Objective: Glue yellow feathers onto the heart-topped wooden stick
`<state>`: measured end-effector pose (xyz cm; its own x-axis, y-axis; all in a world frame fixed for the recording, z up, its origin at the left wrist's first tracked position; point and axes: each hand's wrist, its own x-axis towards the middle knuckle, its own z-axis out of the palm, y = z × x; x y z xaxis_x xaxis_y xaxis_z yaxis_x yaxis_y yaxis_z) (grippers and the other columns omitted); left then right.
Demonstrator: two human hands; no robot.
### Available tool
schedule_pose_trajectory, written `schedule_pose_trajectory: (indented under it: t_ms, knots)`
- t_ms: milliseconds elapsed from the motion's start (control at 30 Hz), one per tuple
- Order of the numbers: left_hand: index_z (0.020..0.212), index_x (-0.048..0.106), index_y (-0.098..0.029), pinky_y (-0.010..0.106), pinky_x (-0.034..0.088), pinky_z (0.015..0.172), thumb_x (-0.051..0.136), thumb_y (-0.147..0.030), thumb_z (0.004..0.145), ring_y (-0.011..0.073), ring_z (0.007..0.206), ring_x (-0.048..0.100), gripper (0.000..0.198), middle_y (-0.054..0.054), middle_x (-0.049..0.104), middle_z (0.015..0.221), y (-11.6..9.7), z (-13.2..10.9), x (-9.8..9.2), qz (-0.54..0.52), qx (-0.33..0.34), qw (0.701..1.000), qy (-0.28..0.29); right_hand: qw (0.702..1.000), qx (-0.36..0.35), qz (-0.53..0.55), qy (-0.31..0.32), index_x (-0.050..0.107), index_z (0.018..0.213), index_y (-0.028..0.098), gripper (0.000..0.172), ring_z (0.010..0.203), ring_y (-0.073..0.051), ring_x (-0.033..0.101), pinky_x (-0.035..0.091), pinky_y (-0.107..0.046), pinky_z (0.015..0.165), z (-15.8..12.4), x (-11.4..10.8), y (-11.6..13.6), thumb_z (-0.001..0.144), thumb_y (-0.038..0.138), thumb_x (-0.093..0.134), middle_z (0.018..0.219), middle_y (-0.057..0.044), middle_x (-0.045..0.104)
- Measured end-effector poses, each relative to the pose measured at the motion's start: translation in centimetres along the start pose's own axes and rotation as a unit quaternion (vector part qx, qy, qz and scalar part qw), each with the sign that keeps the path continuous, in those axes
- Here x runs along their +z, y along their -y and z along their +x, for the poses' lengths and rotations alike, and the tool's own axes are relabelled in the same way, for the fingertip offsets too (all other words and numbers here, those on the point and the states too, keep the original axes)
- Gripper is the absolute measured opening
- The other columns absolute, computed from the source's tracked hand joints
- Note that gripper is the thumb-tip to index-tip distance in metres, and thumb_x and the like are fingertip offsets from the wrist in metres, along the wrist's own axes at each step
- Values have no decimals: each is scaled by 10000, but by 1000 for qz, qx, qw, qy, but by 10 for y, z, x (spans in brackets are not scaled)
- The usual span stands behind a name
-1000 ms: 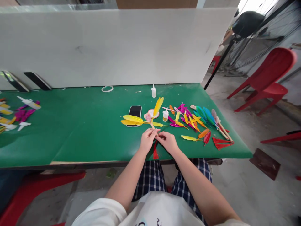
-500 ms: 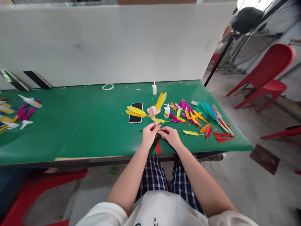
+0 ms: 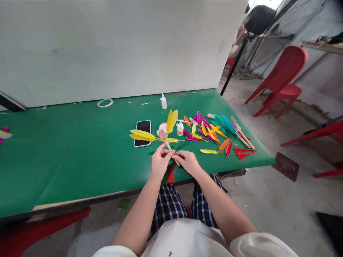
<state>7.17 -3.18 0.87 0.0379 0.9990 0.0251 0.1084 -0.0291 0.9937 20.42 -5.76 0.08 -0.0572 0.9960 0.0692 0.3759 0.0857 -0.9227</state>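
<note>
Both hands grip a slim wooden stick (image 3: 168,145) over the table's near edge. Its far end bears a fuzzy pale-pink tuft (image 3: 161,133) with yellow feathers (image 3: 172,120) spreading to the left and upward. My left hand (image 3: 160,160) is closed around the stick's middle. My right hand (image 3: 187,161) pinches it lower down, the fingertips of the two hands close together. A red tassel (image 3: 171,173) hangs from the near end. Just beyond lie a phone (image 3: 143,133) and a small white glue bottle (image 3: 180,128).
Loose feathers (image 3: 211,134) in several colours spread over the green table (image 3: 88,153) to the right, beside finished-looking feathered sticks (image 3: 245,138). A second white bottle (image 3: 163,101) and a white ring (image 3: 105,103) lie near the white partition (image 3: 120,50). A red chair (image 3: 288,76) stands at right.
My view has swung to the right, so the table's things sit farther left in the picture. Both hands still hold the stick, which now shows more of its length.
</note>
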Motion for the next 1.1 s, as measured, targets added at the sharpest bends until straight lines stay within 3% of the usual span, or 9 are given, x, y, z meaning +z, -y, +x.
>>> schedule_pose_trajectory:
  t_ms: [100,233,333,433,600,700,800,933,1100]
  knots:
    - [858,613,-143,230,477,647,644,-362,716,129,626,611,263,5,651,668,3,2,0,-21,-2,1000,-2,1000,-6,-14,-1,627,681,189,280,491,-90,498,370,-207,508,1,1,-2,797,430,544,538,29,582]
    - [688,580,-148,187,410,542,616,-400,736,87,538,507,259,-30,550,565,5,-6,-3,-31,-5,999,-37,999,-34,-21,-27,660,719,198,262,546,-103,543,407,-213,536,-2,2,-1,812,404,528,610,8,632]
    - [604,548,-155,178,350,480,573,-416,771,72,478,416,311,-52,434,476,-6,-33,-12,-28,-51,998,-38,993,-31,4,-116,669,737,192,287,543,-107,565,435,-220,527,-18,-10,-3,841,381,480,637,-13,652]
    - [598,550,-157,187,358,473,601,-417,741,84,495,441,301,-28,498,527,-25,-72,-22,-51,-94,994,26,976,-11,5,-218,675,769,184,291,515,-107,562,444,-225,495,-40,-39,-13,845,380,474,623,-17,645]
    - [556,541,-157,190,255,394,537,-512,757,71,387,347,408,-47,405,410,-31,-106,-17,29,-198,975,94,886,-7,-137,-443,671,857,162,262,646,-144,587,481,-274,595,-57,-98,-47,831,362,505,754,-58,664]
    - [533,543,-155,198,283,428,500,-544,764,82,397,377,455,-40,413,391,-15,-99,-7,121,-210,961,132,846,-56,-287,-445,679,869,183,198,826,-182,585,456,-355,798,-57,-118,-65,814,314,542,847,-72,667]
    - [520,537,-166,214,299,448,436,-551,788,103,396,421,480,-22,470,397,-1,-87,-3,216,-190,947,145,822,-67,-338,-453,684,865,201,170,878,-187,571,419,-387,864,-60,-125,-77,816,284,543,876,-68,656]
    - [450,474,-179,227,298,486,381,-524,817,124,414,467,512,-4,495,388,-1,-76,-4,355,-117,915,154,819,-41,-340,-460,688,878,208,180,934,-207,545,408,-406,890,-67,-120,-81,817,284,536,922,-79,642]
    - [457,492,-189,242,246,484,357,-494,840,140,429,468,508,14,512,412,-9,-71,-1,440,-66,882,154,822,-20,-394,-412,692,930,230,207,1165,-285,441,375,-473,950,-70,-110,-80,795,295,549,1108,-96,598]
